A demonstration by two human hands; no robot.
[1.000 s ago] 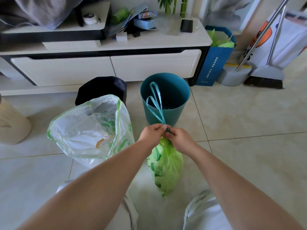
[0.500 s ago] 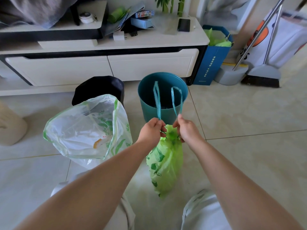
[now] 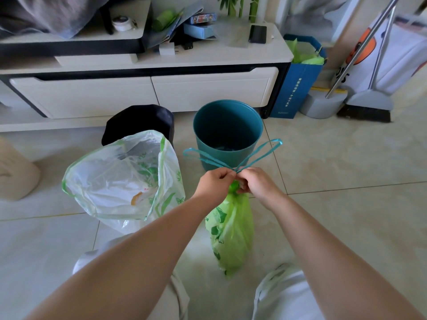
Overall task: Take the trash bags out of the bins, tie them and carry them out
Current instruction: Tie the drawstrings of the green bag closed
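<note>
The left hand (image 3: 216, 184) and right hand (image 3: 258, 184) meet, each pinching one of the thin teal plastic drawstring loops (image 3: 277, 142) above the gathered neck of the printed green plastic trash bag (image 3: 231, 227), just before the round teal plastic bin (image 3: 227, 121). If either pinch slackens, the crossing could slip and the neck reopen. A hard yank might snap the strings. The hands hide the crossing, so I cannot tell whether a knot has formed.

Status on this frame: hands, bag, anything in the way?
Left hand and right hand both pinch the drawstrings at the green bag neck. Loops crossed, no knot seen yet. White bag beside it, mouth open. Nothing blocking.
</note>
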